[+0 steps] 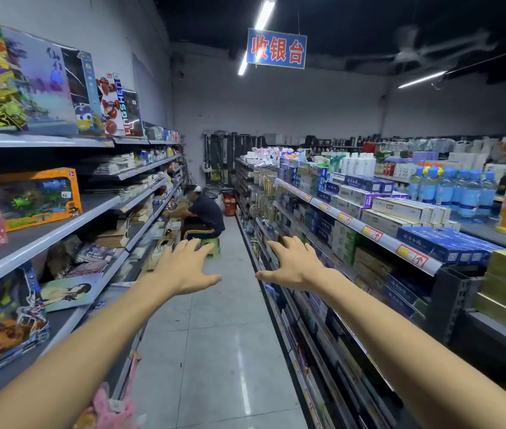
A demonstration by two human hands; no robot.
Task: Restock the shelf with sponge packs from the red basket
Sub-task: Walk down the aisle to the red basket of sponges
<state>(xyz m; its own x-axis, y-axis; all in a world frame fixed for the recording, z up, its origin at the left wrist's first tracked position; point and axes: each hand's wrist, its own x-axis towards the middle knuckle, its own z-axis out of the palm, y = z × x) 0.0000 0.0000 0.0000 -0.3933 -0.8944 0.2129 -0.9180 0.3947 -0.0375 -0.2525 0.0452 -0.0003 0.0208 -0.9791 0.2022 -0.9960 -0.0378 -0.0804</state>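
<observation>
Zero packs placed, as far as can be judged: no sponge pack in either hand, none recognisable anywhere in view. Everything left to do: reaching the basket, lifting packs out, finding their shelf, filling it.

To the left of the fingers, long grey metal shelving (pixel 59 231) loaded with boxed toys and flat card packs. To the right of the fingers, matching grey shelving (pixel 353 225) full of blue and white toothpaste cartons behind yellow price tags. Below, pale tiled floor (pixel 214 335).

Ahead of the fingertips and well apart from them, a seated person in a dark top (pixel 206 212) on a small green plastic stool (pixel 212 243), turned toward the left shelves.

Stretched forward side by side, palms down: left hand (pixel 183 267) and right hand (pixel 291 263), fingers (pixel 295 243) spread and straight, gripping nothing, touching nothing.

Smallest and farthest: a red plastic basket (pixel 229 205), beyond the fingertips at the far end of the aisle, on the floor just right of the seated person, seen in the gap between the two hands. Too small and dim for its contents to be read; sponge packs inside only presumed.
</observation>
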